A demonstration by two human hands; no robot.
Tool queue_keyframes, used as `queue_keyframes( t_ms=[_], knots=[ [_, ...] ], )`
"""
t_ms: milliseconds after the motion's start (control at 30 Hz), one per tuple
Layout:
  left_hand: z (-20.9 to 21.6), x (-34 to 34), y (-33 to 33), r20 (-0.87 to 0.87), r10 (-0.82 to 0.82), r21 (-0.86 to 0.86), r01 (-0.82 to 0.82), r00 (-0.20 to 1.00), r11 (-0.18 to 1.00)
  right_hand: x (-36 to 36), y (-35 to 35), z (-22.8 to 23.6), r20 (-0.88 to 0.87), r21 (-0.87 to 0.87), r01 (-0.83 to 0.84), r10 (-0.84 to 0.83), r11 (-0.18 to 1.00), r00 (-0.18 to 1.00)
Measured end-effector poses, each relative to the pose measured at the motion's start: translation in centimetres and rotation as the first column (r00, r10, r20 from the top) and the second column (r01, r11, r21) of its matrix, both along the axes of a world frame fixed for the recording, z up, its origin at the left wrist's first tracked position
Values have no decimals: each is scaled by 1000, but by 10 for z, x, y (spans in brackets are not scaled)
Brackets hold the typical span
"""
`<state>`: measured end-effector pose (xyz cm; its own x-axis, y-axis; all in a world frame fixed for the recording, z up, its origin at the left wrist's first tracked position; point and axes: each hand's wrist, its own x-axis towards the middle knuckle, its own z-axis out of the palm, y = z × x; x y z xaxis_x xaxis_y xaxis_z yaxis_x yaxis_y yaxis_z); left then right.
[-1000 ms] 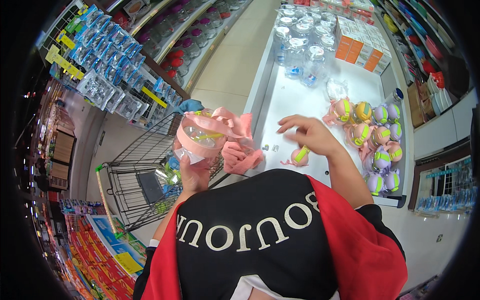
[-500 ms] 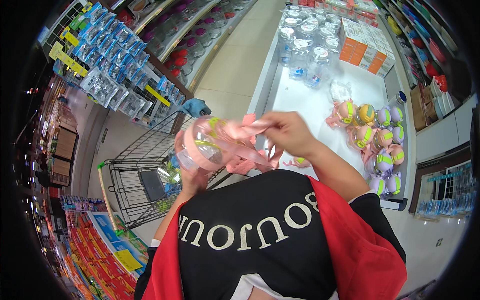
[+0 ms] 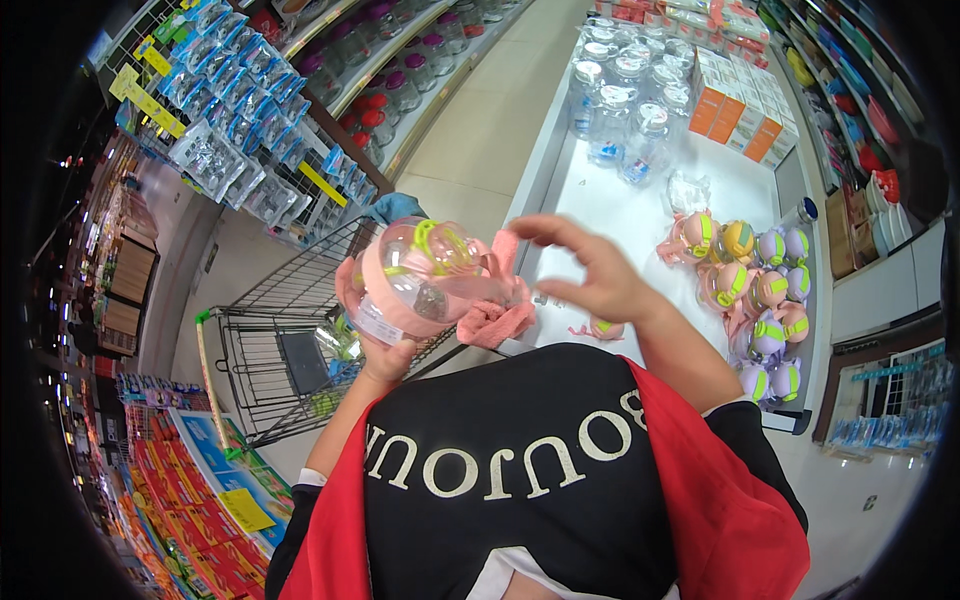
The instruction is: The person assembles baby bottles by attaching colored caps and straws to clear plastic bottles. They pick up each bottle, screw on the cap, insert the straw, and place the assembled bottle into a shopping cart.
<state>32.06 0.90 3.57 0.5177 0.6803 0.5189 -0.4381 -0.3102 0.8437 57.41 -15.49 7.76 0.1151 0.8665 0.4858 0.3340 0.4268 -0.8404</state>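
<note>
My left hand (image 3: 382, 356) is wrapped round a clear, round plastic bottle (image 3: 405, 282) with a pink band and a yellow-green part inside. It is tilted, held above the front corner of the cart. A pink strap hangs from its right side. Beside it is a fluffy pink cloth (image 3: 500, 318); whether it is attached to the bottle I cannot tell. My right hand (image 3: 600, 278) is in the air just right of the cloth, over the white display table (image 3: 600, 215), fingers apart and nothing held.
Several similar bottles (image 3: 770, 285) in pink, purple and yellow stand at the table's right. Clear jars (image 3: 630, 120) and orange-and-white boxes (image 3: 735, 105) are at its far end. A wire shopping cart (image 3: 265, 345) stands at left, below hanging blue packets (image 3: 235, 90). Shelves line both sides.
My right hand has let go of the pink strap and opened, moving slightly right. The strap has dropped against the bottle. My left hand still holds the bottle.
</note>
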Motion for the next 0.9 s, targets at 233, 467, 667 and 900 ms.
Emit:
queue_keyframes(
  t_ms=[233, 467, 667, 900],
  knots=[
    [15, 6, 1, 4, 187, 84, -187, 982, 979, -2, -2, 16, -80, -255, -563, 563, 786, 823],
    [39, 16, -10, 391, -27, -563, 263, 920, 784, 73, -15, -85, -489, -369, 36, -227, 929, 843],
    [33, 6, 2, 338, -86, -666, 303, 937, 682, 67, -50, -196, 604, -758, 538, 89, 369, 792],
    [7, 5, -3, 144, -189, -641, 237, 971, 730, 27, -65, -265, 767, -622, 687, 114, 376, 632]
  ],
)
